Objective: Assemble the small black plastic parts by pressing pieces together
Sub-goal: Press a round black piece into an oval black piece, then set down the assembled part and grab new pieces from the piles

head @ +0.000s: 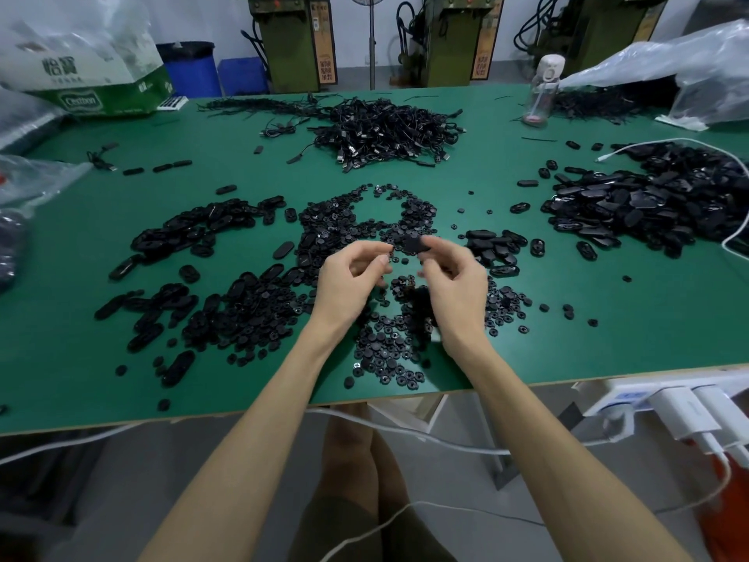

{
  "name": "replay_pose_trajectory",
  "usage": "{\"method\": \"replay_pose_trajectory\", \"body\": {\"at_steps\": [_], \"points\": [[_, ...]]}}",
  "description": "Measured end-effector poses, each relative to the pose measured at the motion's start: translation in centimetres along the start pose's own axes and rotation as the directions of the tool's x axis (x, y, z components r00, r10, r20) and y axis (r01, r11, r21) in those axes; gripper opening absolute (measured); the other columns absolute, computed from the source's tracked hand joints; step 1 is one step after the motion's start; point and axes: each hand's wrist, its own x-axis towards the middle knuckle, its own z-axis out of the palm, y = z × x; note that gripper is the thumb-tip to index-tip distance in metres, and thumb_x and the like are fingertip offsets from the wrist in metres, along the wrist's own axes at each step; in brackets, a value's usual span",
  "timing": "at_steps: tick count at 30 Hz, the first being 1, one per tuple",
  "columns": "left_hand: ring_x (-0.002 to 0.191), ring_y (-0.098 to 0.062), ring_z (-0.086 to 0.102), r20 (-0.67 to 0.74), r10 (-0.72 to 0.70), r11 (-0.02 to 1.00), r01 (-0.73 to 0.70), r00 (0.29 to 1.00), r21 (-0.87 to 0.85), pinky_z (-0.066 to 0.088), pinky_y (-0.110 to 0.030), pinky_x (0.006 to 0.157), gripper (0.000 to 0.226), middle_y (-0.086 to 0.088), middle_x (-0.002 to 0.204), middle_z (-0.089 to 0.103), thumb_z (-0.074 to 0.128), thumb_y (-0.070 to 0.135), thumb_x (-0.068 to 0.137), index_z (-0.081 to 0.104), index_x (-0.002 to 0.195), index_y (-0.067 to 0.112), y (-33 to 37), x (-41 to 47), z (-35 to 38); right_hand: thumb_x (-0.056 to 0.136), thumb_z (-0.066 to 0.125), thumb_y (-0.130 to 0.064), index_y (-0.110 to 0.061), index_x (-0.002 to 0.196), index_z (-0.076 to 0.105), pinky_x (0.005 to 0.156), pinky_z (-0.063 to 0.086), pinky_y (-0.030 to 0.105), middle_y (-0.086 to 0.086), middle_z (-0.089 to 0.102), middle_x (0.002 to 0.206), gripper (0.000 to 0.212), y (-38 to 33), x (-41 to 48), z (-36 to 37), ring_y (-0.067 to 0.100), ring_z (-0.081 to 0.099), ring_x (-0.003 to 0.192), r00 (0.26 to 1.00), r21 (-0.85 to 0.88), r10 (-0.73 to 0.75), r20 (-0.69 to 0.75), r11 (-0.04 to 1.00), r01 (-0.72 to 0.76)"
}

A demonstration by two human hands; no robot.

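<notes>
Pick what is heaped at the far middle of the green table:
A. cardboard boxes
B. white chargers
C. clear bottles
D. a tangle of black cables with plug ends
D: the heap at the far middle of the green table is a tangle of black cables with plug ends showing, while the small round discs lie nearer the front edge.
</notes>
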Motion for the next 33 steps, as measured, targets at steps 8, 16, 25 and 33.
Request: {"method": "replay_pose_trajectory", "body": {"at_steps": [8, 16, 25, 33], "points": [[0.085, -0.016, 0.061, 0.137, 0.345, 0.75, -0.36, 0.929, 0.555, 0.053, -0.038, 0.083, 0.018, 0.001, 0.1, 0.067, 0.055, 0.02, 0.107, 0.07, 0.109, 0.012, 0.3, -1.2, 1.3, 0.096, 0.054, 0.004, -0.017, 0.164, 0.024, 0.107, 0.035, 0.012, 0.001, 0.024, 0.17, 0.077, 0.4, 0.6, -0.4, 0.013, 0.034, 0.151, 0.969, 0.317, 0.227, -0.094, 0.93, -0.187], [0.084, -0.007, 0.062, 0.076, 0.389, 0.762, -0.367, 0.918, 0.533, 0.044, -0.025, 0.083, 0.015, 0.006, 0.095, 0.07, 0.058, 0.015, 0.105, 0.073, 0.103, 0.013, 1.6, -1.3, 1.3, 0.097, 0.056, -0.002, -0.012, 0.146, 0.057, 0.109, 0.044, 0.015, -0.001, 0.062, 0.142, 0.05, 0.3, 0.4, 0.0, 0.001, 0.058, 0.125, 0.996, 0.007, 0.063, 0.055, 0.998, -0.064], [0.077, -0.014, 0.066, -0.188, -0.593, 0.588, 0.262, 0.783, -0.766, 0.058, -0.024, 0.073, 0.019, -0.007, 0.09, 0.067, 0.048, -0.003, 0.104, 0.067, 0.104, 0.003, 1.9, 2.5, -6.2, 0.098, 0.058, -0.01, -0.021, 0.132, 0.068, 0.105, 0.047, 0.017, -0.009, 0.066, 0.134, 0.037, 0.9, 0.3, 0.2, 0.001, 0.061, 0.121, 0.985, -0.15, -0.01, 0.174, 0.988, 0.037], [0.119, -0.024, 0.058, -0.306, -0.119, 0.72, 0.294, 0.945, 0.628, 0.047, -0.037, 0.108, 0.032, -0.013, 0.131, 0.06, 0.049, -0.007, 0.1, 0.067, 0.123, 0.007, -1.6, 3.2, -13.3, 0.097, 0.059, -0.009, -0.019, 0.128, 0.071, 0.104, 0.048, 0.017, -0.01, 0.068, 0.13, 0.034, 1.0, 0.4, 0.3, -0.003, 0.062, 0.117, 0.985, -0.166, -0.029, 0.168, 0.985, 0.057]]}}
